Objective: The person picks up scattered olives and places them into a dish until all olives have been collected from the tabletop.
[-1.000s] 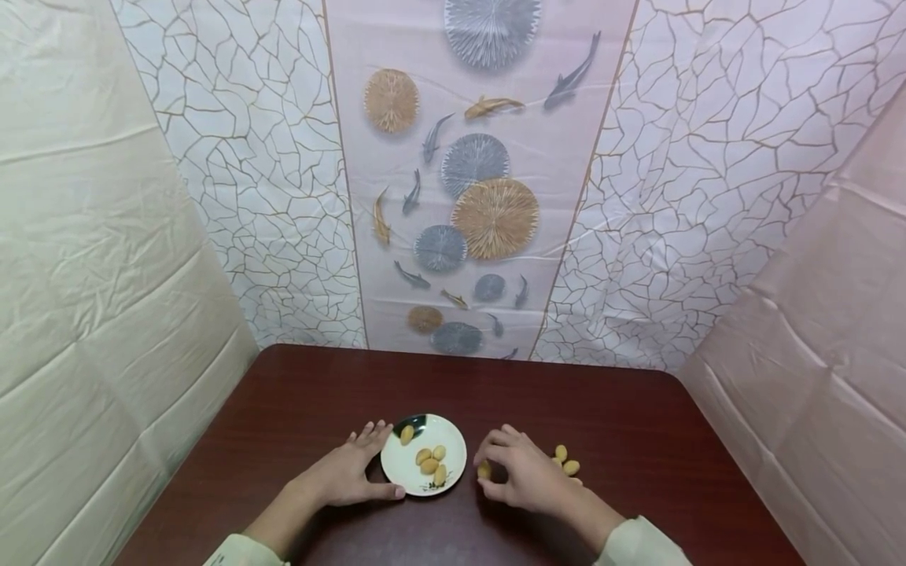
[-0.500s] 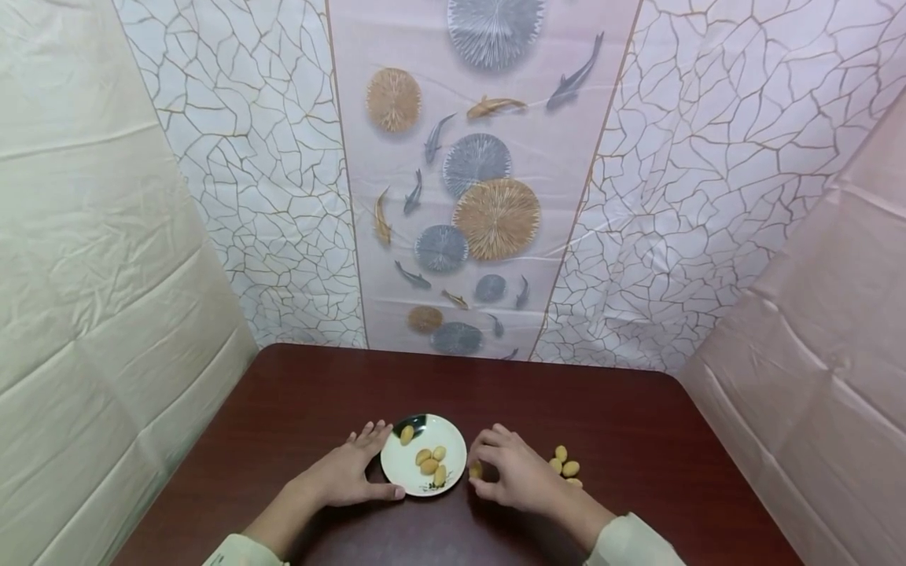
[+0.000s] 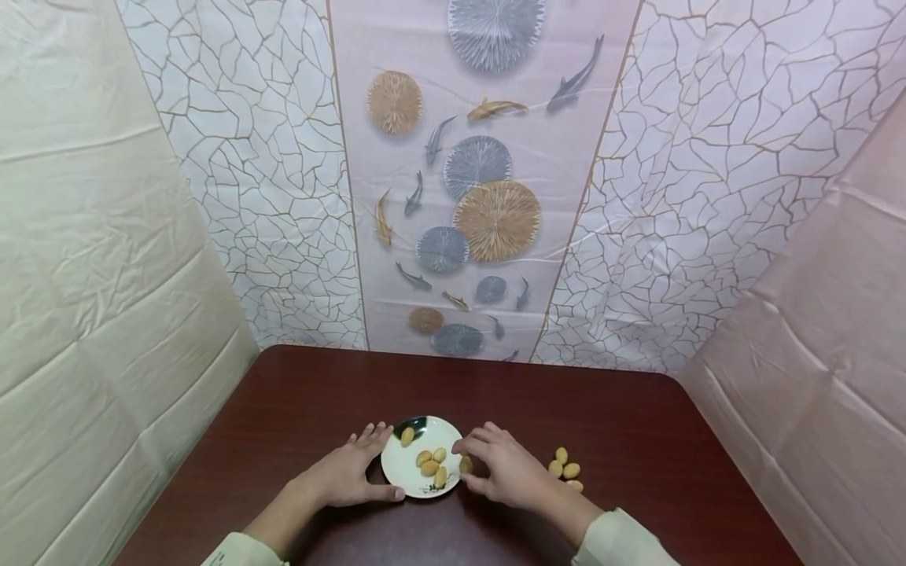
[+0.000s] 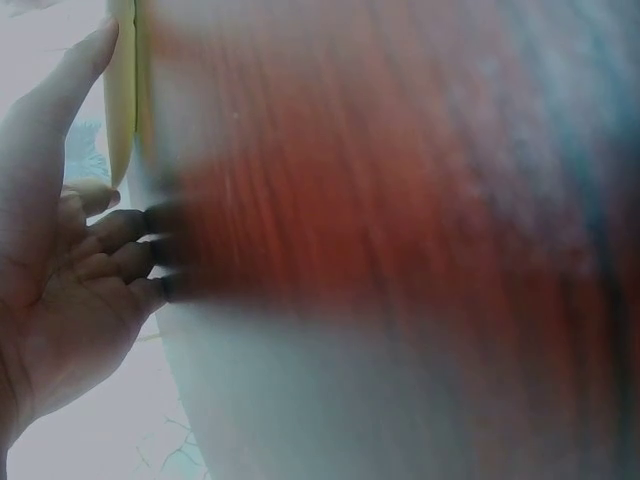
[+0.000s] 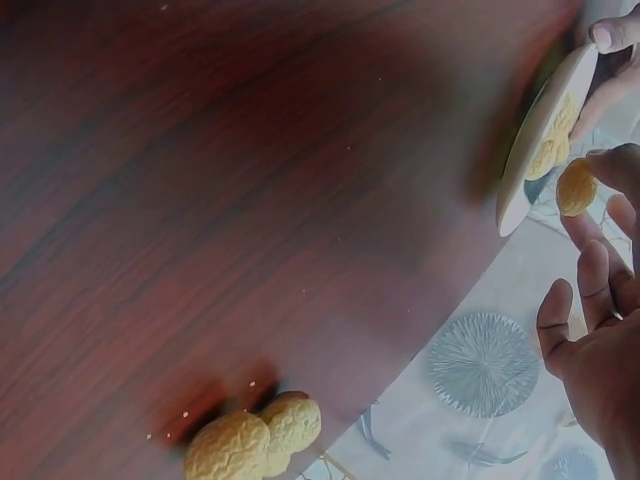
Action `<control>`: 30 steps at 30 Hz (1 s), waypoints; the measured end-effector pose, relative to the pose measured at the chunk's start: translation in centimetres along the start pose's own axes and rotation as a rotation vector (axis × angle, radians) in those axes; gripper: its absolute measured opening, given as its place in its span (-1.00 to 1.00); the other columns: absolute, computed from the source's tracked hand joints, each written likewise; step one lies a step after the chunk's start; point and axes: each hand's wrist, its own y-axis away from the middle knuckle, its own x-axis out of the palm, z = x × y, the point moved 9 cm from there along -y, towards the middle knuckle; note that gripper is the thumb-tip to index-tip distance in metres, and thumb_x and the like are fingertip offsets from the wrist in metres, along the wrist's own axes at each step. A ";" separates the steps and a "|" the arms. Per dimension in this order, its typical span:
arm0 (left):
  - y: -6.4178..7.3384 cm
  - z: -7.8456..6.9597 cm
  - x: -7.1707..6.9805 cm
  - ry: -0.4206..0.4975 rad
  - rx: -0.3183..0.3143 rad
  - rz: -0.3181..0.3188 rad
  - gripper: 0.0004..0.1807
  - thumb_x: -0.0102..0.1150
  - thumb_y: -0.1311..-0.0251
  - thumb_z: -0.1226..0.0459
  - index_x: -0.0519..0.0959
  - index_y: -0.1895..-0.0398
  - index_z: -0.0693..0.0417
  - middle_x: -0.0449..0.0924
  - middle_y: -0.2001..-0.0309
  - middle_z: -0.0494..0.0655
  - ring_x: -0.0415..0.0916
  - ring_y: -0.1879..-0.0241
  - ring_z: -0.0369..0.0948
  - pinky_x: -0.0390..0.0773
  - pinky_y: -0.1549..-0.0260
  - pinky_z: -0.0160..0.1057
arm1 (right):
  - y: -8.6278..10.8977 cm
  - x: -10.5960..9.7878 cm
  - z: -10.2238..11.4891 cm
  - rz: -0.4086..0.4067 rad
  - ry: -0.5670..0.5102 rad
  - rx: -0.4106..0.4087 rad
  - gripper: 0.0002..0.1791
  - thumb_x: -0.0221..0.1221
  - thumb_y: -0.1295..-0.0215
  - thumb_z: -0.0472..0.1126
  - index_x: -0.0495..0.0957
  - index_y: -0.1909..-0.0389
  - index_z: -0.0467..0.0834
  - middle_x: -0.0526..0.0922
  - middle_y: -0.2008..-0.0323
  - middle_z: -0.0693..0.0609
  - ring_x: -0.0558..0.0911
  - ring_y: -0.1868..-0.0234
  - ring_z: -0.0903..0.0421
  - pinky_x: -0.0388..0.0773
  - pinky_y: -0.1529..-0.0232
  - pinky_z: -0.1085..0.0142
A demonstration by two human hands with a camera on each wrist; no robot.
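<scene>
Right hand (image 3: 504, 470) has moved nearer the plate (image 3: 404, 469), pinching a half-hidden yellow piece (image 3: 465, 464), left hand (image 3: 351, 475) outspread.

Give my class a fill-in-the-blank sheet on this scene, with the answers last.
1. The ____ hand pinches a yellow-brown piece.
2. The left hand touches the plate, on which ____ pieces visibly lie.
3. The printed panel behind the table shows round shapes and ____.

Answers: right; five; fish.
</scene>
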 end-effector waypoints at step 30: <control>0.0 -0.1 0.0 -0.017 0.001 -0.004 0.35 0.40 -0.23 -0.44 0.08 -0.81 0.18 0.05 -0.78 0.28 -0.04 -0.79 0.26 0.13 -0.72 0.35 | -0.9 1.4 -0.2 -0.006 -0.037 0.001 -0.65 0.47 -0.44 -0.18 0.73 -0.19 -0.06 0.78 -0.05 0.06 0.51 0.04 0.23 0.60 0.01 0.23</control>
